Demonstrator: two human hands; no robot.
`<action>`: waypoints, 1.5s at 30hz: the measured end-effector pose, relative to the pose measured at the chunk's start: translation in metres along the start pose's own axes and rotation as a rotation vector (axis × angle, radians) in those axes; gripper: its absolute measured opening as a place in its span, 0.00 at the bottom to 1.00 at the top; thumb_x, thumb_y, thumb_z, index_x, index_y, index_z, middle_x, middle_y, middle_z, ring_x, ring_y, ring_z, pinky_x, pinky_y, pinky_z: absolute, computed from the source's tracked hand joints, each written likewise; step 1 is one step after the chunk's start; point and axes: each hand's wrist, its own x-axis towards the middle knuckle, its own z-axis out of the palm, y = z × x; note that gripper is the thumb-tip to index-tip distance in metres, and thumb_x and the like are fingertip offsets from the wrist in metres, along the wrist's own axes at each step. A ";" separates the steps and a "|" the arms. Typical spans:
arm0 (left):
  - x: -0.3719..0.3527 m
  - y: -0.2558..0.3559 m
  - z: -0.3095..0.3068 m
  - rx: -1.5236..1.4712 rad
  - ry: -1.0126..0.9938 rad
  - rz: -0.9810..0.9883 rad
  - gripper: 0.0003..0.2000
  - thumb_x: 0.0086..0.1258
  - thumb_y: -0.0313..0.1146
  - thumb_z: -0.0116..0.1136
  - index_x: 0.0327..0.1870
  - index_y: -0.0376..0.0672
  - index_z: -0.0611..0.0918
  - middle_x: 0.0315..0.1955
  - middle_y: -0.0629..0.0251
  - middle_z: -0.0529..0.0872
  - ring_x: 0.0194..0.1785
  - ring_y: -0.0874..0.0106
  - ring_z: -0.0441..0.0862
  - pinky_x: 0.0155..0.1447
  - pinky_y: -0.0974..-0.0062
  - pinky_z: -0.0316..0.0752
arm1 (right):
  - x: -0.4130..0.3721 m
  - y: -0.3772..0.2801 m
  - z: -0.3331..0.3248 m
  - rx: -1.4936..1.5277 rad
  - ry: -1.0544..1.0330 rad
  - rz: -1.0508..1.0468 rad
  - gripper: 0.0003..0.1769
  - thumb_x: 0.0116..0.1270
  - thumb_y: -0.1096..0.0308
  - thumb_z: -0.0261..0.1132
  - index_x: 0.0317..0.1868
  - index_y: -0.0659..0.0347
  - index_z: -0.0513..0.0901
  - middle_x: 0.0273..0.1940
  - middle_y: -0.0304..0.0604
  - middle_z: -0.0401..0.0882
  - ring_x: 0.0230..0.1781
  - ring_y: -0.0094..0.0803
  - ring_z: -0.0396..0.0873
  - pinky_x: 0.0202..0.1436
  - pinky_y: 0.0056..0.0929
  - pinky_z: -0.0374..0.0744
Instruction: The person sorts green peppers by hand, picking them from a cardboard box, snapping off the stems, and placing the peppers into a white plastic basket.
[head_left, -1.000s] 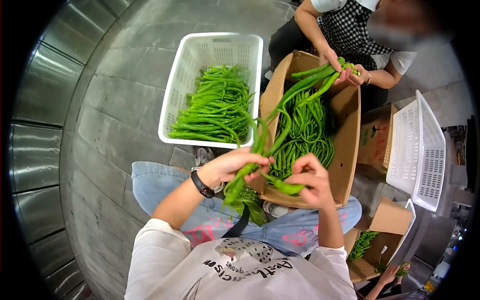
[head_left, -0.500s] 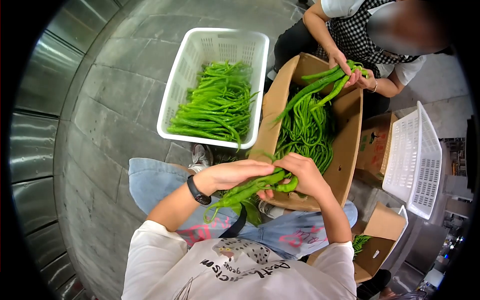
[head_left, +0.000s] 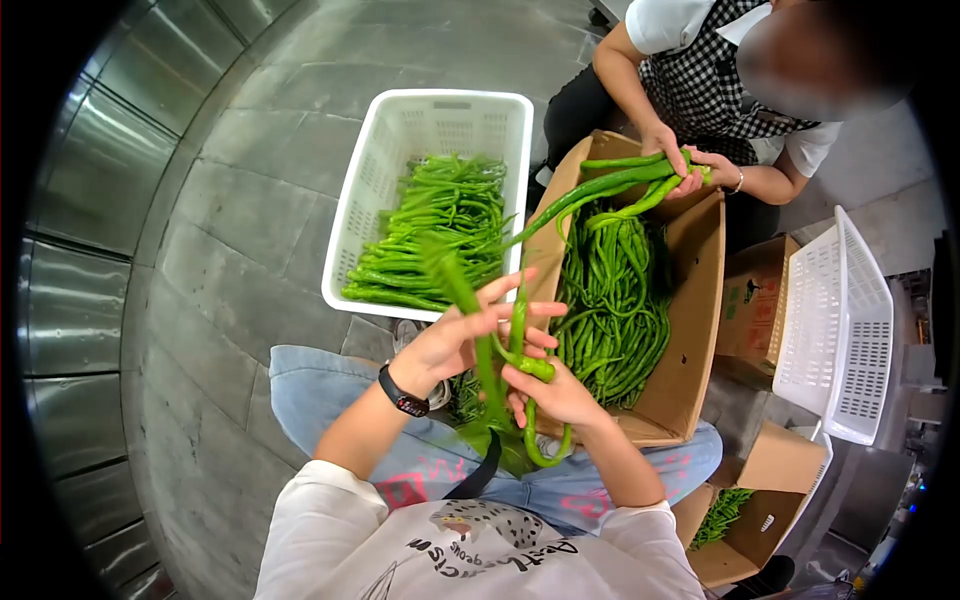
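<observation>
1. Our right hand is closed around the stem ends of a few long thin green peppers. One of them curls down below the fist, above our lap.
2. Our left hand is half open, with the fingers stretched out. The peppers cross its palm, one of them blurred, and we cannot tell if the thumb presses them.
3. The two hands touch each other just beside the near corner of the brown cardboard box.
4. The white perforated plastic basket on the floor holds a low layer of peppers, well under its rim. The box holds a thick heap. We judge that the smaller part lies in the basket and the larger part is left in the box.
5. Across the box, a co-worker's hands hold a separate bunch of peppers over its opening.
6. A second white basket stands tilted at the right, a small cardboard box with some peppers is below it, and a steel wall is at the left.
7. The co-worker's bunch stretches toward the basket's corner, so we think it may cross our way there.
</observation>
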 end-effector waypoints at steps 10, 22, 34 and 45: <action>0.009 -0.035 -0.011 0.099 0.518 0.003 0.10 0.69 0.32 0.55 0.48 0.40 0.74 0.27 0.67 0.78 0.20 0.80 0.71 0.22 0.86 0.62 | 0.008 0.000 -0.004 0.118 0.358 -0.324 0.14 0.71 0.71 0.55 0.55 0.63 0.69 0.36 0.44 0.75 0.23 0.26 0.77 0.21 0.20 0.75; 0.019 -0.055 -0.038 1.125 0.358 0.331 0.18 0.63 0.25 0.58 0.55 0.39 0.75 0.37 0.71 0.80 0.40 0.78 0.78 0.49 0.82 0.71 | 0.006 -0.001 -0.033 0.423 0.422 -0.413 0.03 0.67 0.75 0.51 0.39 0.65 0.72 0.20 0.38 0.70 0.12 0.24 0.68 0.14 0.20 0.66; 0.015 -0.049 -0.015 0.525 0.215 -0.171 0.17 0.71 0.37 0.57 0.57 0.41 0.73 0.24 0.71 0.78 0.21 0.84 0.71 0.25 0.86 0.67 | 0.012 0.007 -0.057 0.101 0.450 -0.337 0.05 0.65 0.79 0.53 0.39 0.66 0.76 0.28 0.41 0.76 0.15 0.22 0.70 0.16 0.19 0.67; 0.004 -0.035 -0.017 0.324 0.231 -0.162 0.13 0.69 0.35 0.58 0.48 0.38 0.73 0.30 0.64 0.82 0.25 0.79 0.77 0.26 0.83 0.70 | 0.003 -0.007 -0.037 0.701 0.244 -0.317 0.06 0.69 0.68 0.51 0.39 0.60 0.72 0.34 0.42 0.74 0.23 0.25 0.72 0.22 0.18 0.66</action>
